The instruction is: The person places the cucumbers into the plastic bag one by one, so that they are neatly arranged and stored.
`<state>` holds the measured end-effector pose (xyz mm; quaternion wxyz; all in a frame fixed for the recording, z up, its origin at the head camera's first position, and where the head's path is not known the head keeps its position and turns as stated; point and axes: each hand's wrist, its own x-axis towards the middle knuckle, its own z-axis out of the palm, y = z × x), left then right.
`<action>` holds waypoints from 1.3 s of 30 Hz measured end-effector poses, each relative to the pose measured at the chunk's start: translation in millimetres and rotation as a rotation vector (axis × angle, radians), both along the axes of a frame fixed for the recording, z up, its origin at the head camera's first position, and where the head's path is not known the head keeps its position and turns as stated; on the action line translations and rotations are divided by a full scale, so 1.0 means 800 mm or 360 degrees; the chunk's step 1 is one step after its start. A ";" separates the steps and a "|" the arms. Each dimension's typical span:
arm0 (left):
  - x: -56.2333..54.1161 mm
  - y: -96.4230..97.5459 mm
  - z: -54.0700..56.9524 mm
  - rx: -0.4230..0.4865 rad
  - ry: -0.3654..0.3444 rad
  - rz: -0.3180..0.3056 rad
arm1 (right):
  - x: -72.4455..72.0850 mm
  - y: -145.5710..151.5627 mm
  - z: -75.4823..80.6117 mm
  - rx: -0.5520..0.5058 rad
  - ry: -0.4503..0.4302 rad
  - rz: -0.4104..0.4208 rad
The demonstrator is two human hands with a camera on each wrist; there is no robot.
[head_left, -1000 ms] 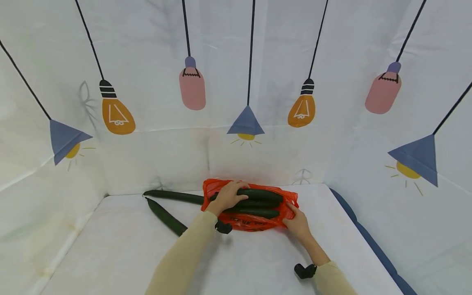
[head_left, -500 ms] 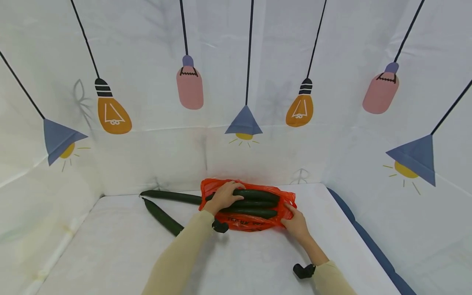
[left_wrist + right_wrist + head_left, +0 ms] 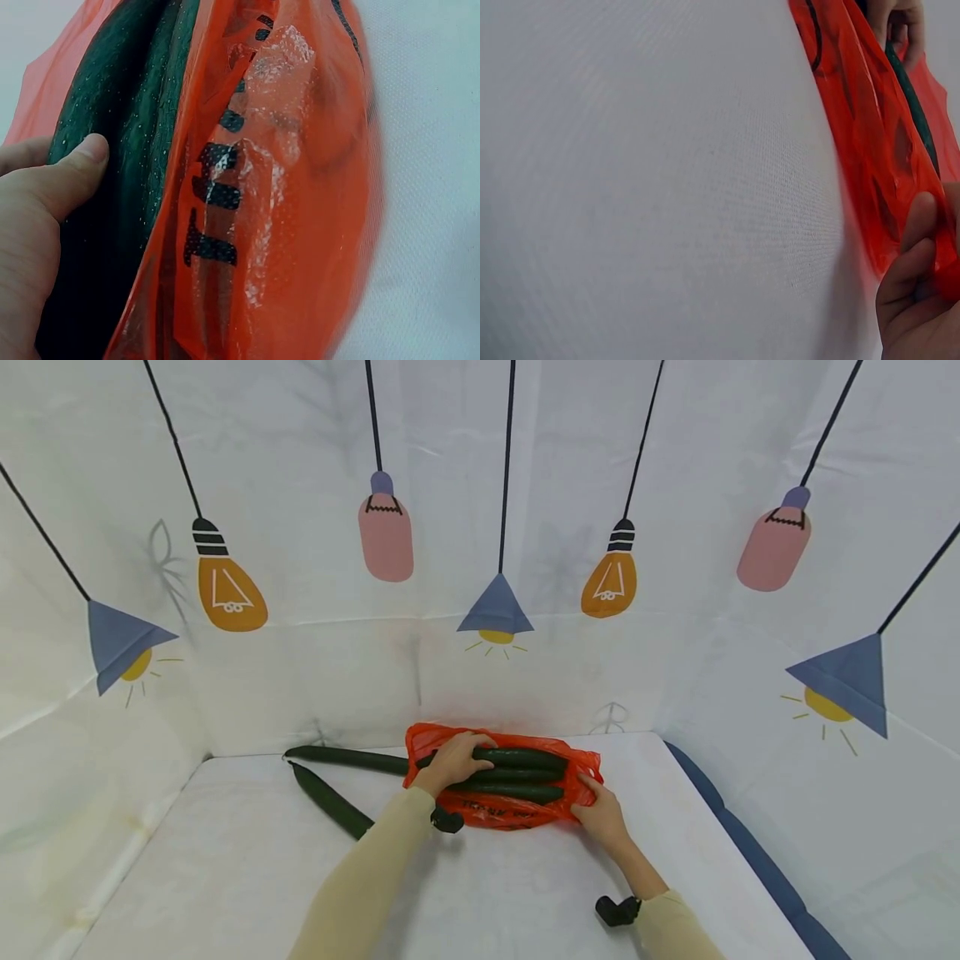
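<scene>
Several dark green cucumbers [image 3: 525, 758] lie side by side in a red plastic bag [image 3: 495, 817] at the back of the table. My left hand [image 3: 455, 762] grips the uppermost cucumber near its left part. In the left wrist view the thumb [image 3: 90, 154] lies along the cucumber's skin, and the other fingers are mostly hidden on the far side. At the bag's right end, my right hand [image 3: 602, 814] holds the red plastic. Its curled fingers [image 3: 922, 217] pinch the bag's edge in the right wrist view. Black lettering runs along the bag's front.
Two more long cucumbers lie left of the bag: one [image 3: 352, 759] along the back edge, the other [image 3: 330, 802] slanting toward my left sleeve [image 3: 367, 877], which covers its near end. A white cloth wall with printed lamps stands behind the white table [image 3: 225, 860].
The head view has shifted slightly. Both hands keep their hold on the cucumber and the bag, with no clear movement of either.
</scene>
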<state>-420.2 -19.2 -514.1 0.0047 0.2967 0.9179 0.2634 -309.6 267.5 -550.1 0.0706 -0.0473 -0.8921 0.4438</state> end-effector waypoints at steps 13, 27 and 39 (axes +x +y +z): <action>0.002 -0.001 0.001 0.0045 -0.0064 0.0013 | -0.001 -0.002 -0.003 -0.0006 -0.0005 0.0000; -0.003 -0.004 -0.004 0.0186 -0.0102 0.0014 | -0.002 0.001 -0.008 -0.0039 -0.0003 0.0008; 0.009 -0.013 0.003 0.0322 -0.0041 0.0037 | 0.003 0.000 -0.003 -0.0035 -0.0026 0.0004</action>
